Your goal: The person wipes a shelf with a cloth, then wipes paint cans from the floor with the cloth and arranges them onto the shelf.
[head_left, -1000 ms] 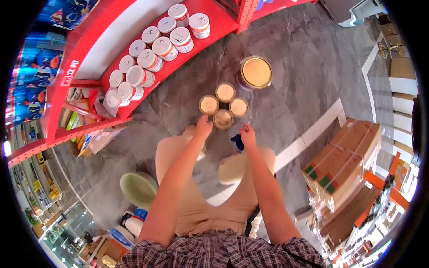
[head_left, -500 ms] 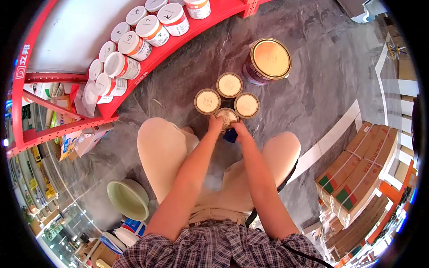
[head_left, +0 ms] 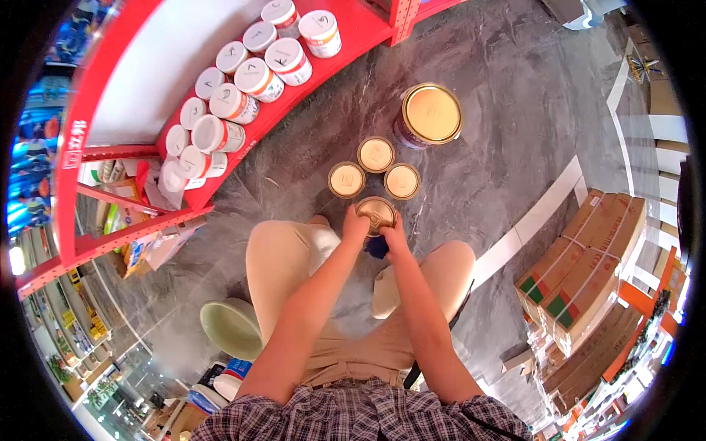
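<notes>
Head cam: left hand [head_left: 356, 226] and right hand [head_left: 396, 237] pinching one can [head_left: 376, 213] between their fingers, rag [head_left: 376, 248] right by it, so that one's in hand; other three cans [head_left: 346, 181] sit untouched.

Hands [head_left: 356, 225] hold a can [head_left: 376, 211]; dark cloth [head_left: 376, 248], seemingly, too.

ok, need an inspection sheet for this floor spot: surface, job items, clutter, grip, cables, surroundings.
Surface: grey marbled floor, pale stripe across it.
Job items: near can held, gold lid up, lift unclear; three small cans grouped just beyond it.
Clutter: dark blue bundle by the right hand; pale green basin at left.
Grip: left hand and right hand on opposite sides of the near can.
Cables: black strap or cord at the waist, can't tell which.
Surroundings: large can further off, red shelf with white tubs, cardboard boxes at right.
</notes>
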Demonstrator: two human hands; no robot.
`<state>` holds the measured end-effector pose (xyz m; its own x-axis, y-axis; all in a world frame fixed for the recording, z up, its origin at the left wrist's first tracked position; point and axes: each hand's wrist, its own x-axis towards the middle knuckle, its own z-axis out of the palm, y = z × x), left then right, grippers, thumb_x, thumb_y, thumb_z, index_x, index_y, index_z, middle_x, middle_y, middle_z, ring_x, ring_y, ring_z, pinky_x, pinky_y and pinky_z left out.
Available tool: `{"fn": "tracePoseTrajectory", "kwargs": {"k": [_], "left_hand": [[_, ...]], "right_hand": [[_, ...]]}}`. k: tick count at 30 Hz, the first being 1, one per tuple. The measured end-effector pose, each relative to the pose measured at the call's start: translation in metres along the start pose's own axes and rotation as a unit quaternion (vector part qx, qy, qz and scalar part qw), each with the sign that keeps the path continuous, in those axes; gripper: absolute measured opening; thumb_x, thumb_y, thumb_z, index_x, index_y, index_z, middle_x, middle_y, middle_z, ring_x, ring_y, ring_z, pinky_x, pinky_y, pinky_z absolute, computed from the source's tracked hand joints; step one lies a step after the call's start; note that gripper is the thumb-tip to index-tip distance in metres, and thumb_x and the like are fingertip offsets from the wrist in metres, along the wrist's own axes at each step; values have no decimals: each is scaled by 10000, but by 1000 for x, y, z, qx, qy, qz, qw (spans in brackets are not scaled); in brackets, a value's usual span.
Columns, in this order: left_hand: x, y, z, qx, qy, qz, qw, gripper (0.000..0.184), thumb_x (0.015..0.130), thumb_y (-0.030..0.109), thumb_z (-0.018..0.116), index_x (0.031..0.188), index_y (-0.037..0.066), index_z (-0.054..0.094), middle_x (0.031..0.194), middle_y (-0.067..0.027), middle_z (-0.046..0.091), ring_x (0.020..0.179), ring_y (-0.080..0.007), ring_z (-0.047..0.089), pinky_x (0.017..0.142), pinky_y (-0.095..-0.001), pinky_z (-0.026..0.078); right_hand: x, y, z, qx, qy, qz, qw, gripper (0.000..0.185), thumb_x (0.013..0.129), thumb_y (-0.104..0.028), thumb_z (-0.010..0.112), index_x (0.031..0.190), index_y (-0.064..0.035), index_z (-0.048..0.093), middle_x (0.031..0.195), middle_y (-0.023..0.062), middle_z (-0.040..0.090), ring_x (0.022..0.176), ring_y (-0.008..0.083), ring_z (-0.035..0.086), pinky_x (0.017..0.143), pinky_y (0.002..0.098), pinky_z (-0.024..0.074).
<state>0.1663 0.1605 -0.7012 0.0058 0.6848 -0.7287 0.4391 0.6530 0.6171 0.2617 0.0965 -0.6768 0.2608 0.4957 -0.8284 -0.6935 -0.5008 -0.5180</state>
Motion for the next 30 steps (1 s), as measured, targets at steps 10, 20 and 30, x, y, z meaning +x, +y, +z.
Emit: {"fn": "tracePoseTrajectory", "kwargs": {"k": [10,20,30], "left_hand": [[-228,232,-117,-33,-46,73,996,513,716,-47,552,1212,27,445,1115,-129,568,1058,-235,546,911,-320,413],[-403,424,-220,-35,-53,185,981,479,735,48,556,1210,62,492,1066,-111,593,994,-199,592,754,-321,507],[-544,567,-300,104,-154,420,888,630,783,131,583,1366,48,359,1349,-167,405,1244,-242,387,1045,-381,290]], "right_hand": [[-218,-183,71,-166,-67,-116,977,841,672,102,497,1434,-57,177,1276,129,468,1119,223,502,892,301,439],[-473,-368,129,-452,-78,-418,784,953,668,-44,699,1437,-82,138,1420,182,268,1221,332,427,925,377,452],[-563,-469,156,-198,-215,-553,781,899,610,-164,830,1339,12,333,1191,123,558,1126,180,512,949,317,417]]}}
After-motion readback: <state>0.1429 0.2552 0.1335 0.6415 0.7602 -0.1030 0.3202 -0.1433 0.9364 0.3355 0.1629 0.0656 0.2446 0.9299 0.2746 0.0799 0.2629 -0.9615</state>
